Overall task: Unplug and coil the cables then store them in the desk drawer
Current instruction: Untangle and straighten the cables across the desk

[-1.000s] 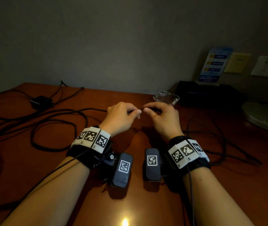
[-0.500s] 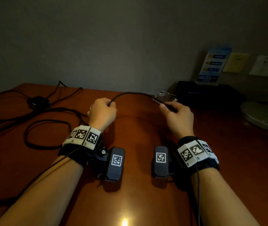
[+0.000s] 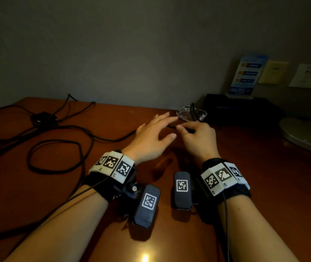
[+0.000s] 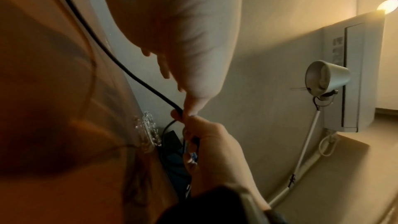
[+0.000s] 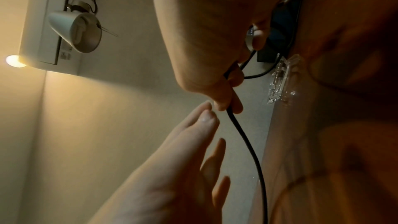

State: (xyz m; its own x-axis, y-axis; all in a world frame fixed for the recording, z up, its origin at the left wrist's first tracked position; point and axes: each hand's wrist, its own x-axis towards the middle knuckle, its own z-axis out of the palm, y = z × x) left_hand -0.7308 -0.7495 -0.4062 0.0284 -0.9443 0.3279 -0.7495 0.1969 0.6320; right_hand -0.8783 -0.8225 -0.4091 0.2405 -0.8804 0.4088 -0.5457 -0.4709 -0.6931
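The right hand (image 3: 200, 140) is grasping the black cable (image 5: 247, 144): its curled fingers (image 5: 228, 101) are pinching the cord between thumb and forefinger, and a small loop of the same cord is rising out of the fist at about 12 o'clock, just in front of a clear glass ashtray (image 3: 191, 113). In the right wrist view the cord is running from the pinch down along the worktop (image 3: 264, 186).

The left hand (image 3: 150, 137) is spread wide, its fingers (image 3: 165, 116) lying straight and slightly fanned, gripping nothing. Its fingertips are reaching toward 1 o'clock, close beside the right thumb; in the left wrist view one fingertip is meeting the cord right at the pinch.

From the hands the cable is trailing toward 9 o'clock across the wood, joining loose loops (image 3: 56, 156) and a small black adapter (image 3: 44, 118) at the far left. A dark box (image 3: 241, 110) is sitting at 2 o'clock against the wall, beyond the ashtray.
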